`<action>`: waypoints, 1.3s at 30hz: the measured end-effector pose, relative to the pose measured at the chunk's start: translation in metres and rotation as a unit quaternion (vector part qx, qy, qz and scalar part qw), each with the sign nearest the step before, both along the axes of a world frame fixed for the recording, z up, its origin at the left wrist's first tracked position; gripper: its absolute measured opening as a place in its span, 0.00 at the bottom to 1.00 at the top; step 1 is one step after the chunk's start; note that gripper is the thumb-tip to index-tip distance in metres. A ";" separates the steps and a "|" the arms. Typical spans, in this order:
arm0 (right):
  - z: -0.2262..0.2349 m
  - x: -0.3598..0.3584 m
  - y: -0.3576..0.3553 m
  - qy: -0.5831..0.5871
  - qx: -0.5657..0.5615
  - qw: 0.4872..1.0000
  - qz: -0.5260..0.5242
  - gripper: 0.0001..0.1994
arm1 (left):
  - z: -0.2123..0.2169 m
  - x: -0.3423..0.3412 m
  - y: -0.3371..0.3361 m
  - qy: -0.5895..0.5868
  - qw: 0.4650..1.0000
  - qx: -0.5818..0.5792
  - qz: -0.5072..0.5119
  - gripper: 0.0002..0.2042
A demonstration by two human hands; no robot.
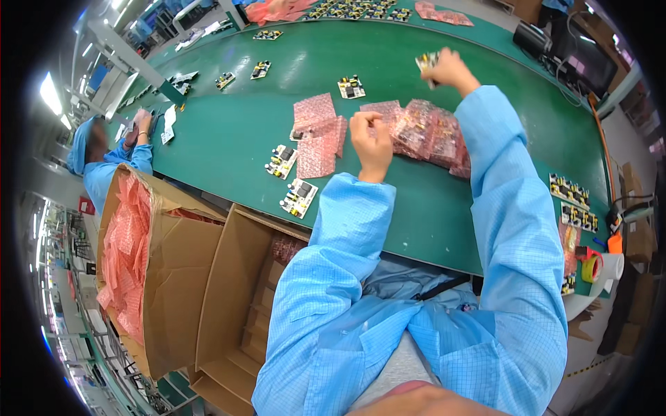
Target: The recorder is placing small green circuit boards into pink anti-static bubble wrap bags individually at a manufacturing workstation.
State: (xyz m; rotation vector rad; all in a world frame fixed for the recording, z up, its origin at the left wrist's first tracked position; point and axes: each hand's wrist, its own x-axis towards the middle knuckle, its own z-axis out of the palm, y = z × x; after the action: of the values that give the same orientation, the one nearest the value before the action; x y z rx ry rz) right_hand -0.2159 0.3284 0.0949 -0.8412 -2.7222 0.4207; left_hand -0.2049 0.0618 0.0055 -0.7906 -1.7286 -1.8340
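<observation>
My right hand [451, 72] is stretched out over the far part of the green table and grips a small circuit board [424, 62] by its edge. Closer in, my left hand [372, 147] is closed with curled fingers, and whatever it may hold is hidden. Beside it lies a pile of pink bubble bags [431, 130] with circuit boards inside. Left of that hand, more pink bubble bags [316, 156] partly cover one board. Two bare circuit boards, a far one [281, 161] and a nearer one [299, 198], lie next to them. Another board [352, 87] sits farther back.
Cardboard boxes stand at the near left: one full of pink bags [128, 243], one open box [239, 291]. A co-worker in blue [104, 156] sits at left. Several boards [570, 192], yellow tape [590, 268] and a white roll [610, 267] are at right; a dark monitor [590, 55] stands behind.
</observation>
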 end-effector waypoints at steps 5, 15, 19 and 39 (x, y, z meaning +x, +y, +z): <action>0.062 0.151 -0.097 0.273 0.000 0.957 0.093 0.32 | 0.039 0.014 -0.034 0.032 0.986 -0.157 0.047 0.15; -0.078 0.319 -0.189 0.104 -0.136 0.985 -0.008 0.35 | 0.014 -0.024 -0.133 0.014 0.754 -0.596 0.277 0.26; -0.081 0.336 -0.185 0.107 -0.126 0.986 -0.016 0.37 | 0.009 -0.014 -0.133 0.052 0.787 -0.574 0.219 0.13; -0.090 0.339 -0.162 0.207 -0.399 0.889 -0.084 0.12 | 0.002 0.146 -0.079 0.180 0.850 -0.423 -0.257 0.15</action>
State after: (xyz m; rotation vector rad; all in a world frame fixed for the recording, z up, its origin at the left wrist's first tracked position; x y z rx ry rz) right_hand 0.1234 0.1665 0.0048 -0.9974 -2.0180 1.5382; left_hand -0.0584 -0.0172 0.0071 -1.9597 -2.1739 -0.9722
